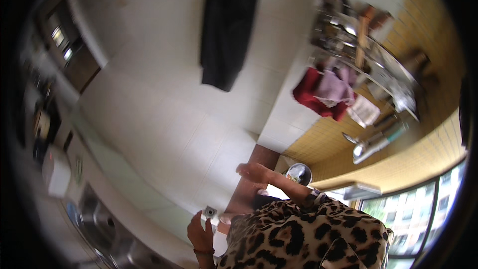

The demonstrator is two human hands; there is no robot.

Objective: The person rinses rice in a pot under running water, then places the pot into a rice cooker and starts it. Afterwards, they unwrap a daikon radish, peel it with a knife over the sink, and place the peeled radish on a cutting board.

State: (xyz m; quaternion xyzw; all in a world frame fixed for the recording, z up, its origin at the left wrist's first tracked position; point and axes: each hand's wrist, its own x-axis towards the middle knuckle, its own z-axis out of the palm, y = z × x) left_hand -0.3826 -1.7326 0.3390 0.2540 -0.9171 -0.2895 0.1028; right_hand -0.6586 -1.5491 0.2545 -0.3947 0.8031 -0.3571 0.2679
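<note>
My left hand (200,231), with a bracelet at the wrist, hangs low in the picture, its fingers apart and nothing in it. Just past its fingertips a small square drain cover (210,212) lies in the pale tiled floor (168,134). Farther right my right hand (254,172) reaches out over a reddish-brown strip (257,157) of the floor; it is blurred, and no object shows in it. Beside my right forearm stands a round bin (301,173) with a plastic bag and scraps inside. My leopard-print top (306,231) fills the bottom.
A metal rack (388,63) with utensils hangs on the yellow tiled wall, with a red cloth (308,89) and a purple cloth (334,86). Dark trousers or similar dark fabric (227,26) show at top. A counter with a steel sink (108,228) runs along the left; a window (410,205) is at right.
</note>
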